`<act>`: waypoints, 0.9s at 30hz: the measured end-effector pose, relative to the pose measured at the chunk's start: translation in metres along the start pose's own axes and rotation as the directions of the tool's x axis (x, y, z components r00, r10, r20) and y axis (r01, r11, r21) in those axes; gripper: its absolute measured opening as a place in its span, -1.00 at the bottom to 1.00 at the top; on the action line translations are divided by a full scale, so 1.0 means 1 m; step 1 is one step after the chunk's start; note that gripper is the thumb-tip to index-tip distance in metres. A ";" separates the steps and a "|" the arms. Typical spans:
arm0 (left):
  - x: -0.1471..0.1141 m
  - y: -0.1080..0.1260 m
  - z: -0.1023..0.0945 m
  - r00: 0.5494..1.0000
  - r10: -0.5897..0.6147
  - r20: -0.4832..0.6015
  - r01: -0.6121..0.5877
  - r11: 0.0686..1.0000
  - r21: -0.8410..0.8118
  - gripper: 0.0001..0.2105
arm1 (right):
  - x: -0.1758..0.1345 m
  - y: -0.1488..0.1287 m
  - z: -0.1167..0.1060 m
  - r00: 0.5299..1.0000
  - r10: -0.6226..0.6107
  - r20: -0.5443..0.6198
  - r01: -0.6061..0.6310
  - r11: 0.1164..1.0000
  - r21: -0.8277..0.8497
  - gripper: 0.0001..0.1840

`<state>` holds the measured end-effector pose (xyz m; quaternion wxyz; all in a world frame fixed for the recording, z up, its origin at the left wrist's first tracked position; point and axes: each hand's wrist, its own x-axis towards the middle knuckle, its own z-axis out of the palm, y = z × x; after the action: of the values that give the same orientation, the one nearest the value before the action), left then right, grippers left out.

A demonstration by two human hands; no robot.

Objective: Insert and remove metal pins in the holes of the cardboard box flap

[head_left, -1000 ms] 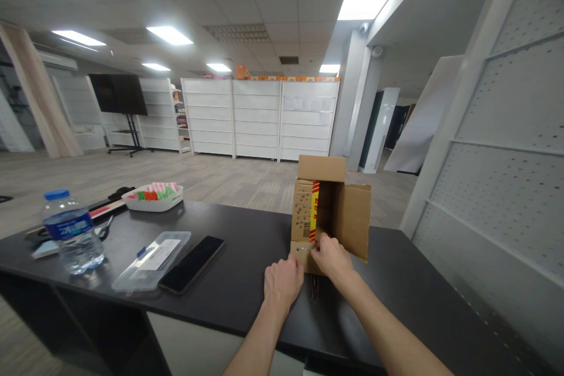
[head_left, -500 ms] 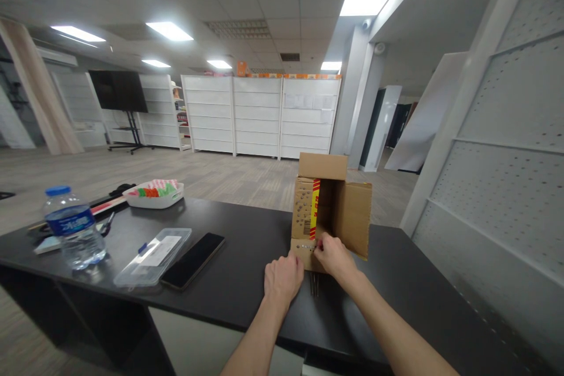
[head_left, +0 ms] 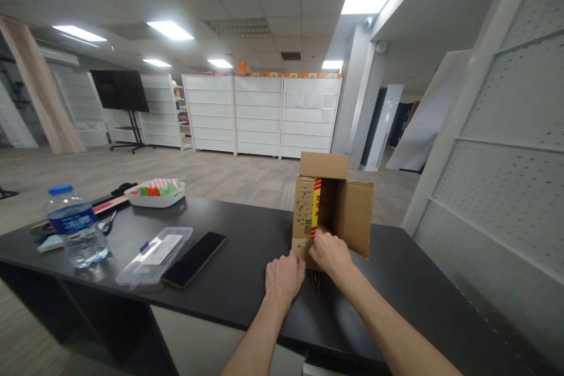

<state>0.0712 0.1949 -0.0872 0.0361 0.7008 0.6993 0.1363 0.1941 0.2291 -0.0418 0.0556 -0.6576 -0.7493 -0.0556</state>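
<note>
An open cardboard box stands on the dark table, its flaps spread toward me and its inside in shadow. Small metal dots stud its left flap, and more sit in a row on the lower flap. Thin metal shafts stick down beneath that lower flap. My left hand is closed on the lower flap's left corner. Over the same flap, my right hand is closed with its fingers pinched together; whatever lies between them is hidden.
To the left are a black phone, a clear plastic case, a water bottle and a white basket of colourful packets. A perforated white panel rises at the right. The table's front edge runs below my forearms.
My right hand has shifted slightly left along the lower flap, covering more of the metal row. My left hand stays at the flap's corner.
</note>
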 end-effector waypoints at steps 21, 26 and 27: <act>0.000 0.001 -0.003 1.000 -0.011 0.024 0.011 1.000 0.002 -0.65 | -0.003 0.005 0.006 0.998 0.052 -0.022 -0.048 0.986 0.160 -0.78; 0.000 0.002 -0.004 0.999 -0.024 0.034 0.024 1.000 0.005 -0.65 | -0.006 0.002 -0.004 0.989 0.026 -0.144 0.000 0.984 0.177 -0.84; 0.000 0.002 -0.004 0.999 -0.028 0.035 0.028 1.000 0.005 -0.65 | -0.008 0.002 -0.007 0.985 0.022 -0.170 0.013 0.979 0.203 -0.86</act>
<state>0.0724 0.1941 -0.0831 0.0487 0.6934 0.7086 0.1217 0.1973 0.2205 -0.0363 0.1867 -0.6428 -0.7421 -0.0349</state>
